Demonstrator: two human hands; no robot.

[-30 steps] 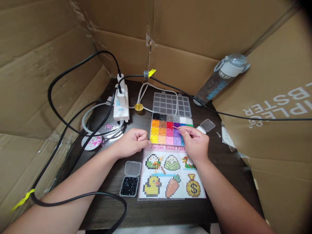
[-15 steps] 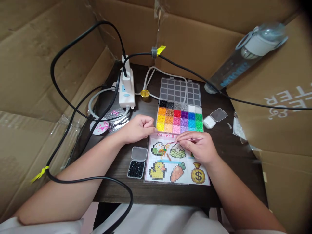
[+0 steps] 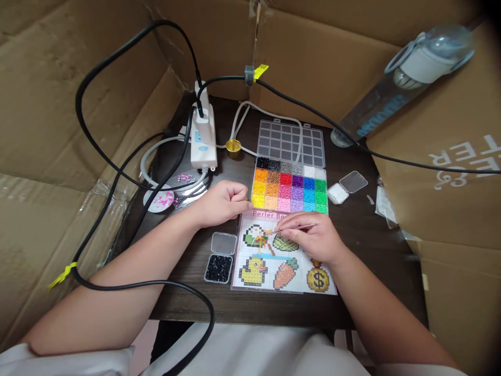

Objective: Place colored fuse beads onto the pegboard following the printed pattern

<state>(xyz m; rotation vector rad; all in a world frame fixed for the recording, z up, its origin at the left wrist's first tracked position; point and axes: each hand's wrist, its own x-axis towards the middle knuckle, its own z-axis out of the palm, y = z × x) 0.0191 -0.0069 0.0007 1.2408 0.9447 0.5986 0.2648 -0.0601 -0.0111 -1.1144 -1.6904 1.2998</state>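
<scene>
My right hand pinches a thin pair of tweezers. The tips point left, at a small coloured patch of orange and green over the upper-left picture on the Perler bead pattern sheet. A clear pegboard seems to lie over this sheet. My left hand is closed in a loose fist, its thumb end by the lower-left corner of the sorted bead box. Nothing shows in that fist. Part of the upper-middle picture is hidden under my right hand.
A small box of black beads sits left of the sheet; one with white beads stands right. Behind are a power strip, a gold cup and a bottle. Black cable loops across my left arm. Cardboard walls surround the table.
My right hand has shifted slightly left, and the tweezer tips have come down closer to the coloured patch. My left hand keeps its place. The whole view has tilted a little.
</scene>
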